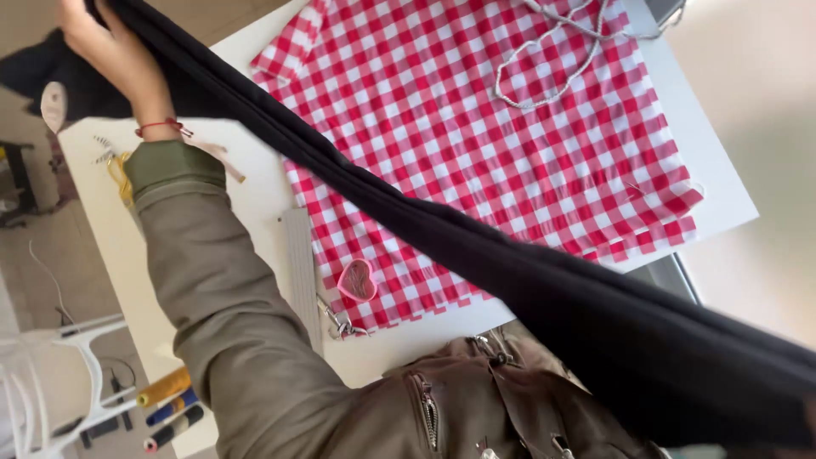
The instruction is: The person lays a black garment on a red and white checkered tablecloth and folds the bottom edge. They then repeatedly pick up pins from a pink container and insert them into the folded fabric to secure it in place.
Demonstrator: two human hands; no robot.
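Observation:
My left hand [110, 51] is raised at the top left, gripping one end of a long black cloth [476, 246]. The cloth stretches taut in a diagonal band from that hand down to the lower right edge of the view. My right hand is out of view, past the lower right where the cloth ends. A red string bracelet sits on the left wrist, above an olive-brown jacket sleeve [221, 314]. Under the cloth lies a red-and-white checked fabric [510, 127] spread on a white table [255, 187].
A pink heart-shaped case [357, 280] rests on the checked fabric's near edge, with a ruler [302, 272] and small metal clips beside it. A white cord [552, 59] loops at the far side. Thread spools [170, 404] and a white rack [76, 374] stand at lower left.

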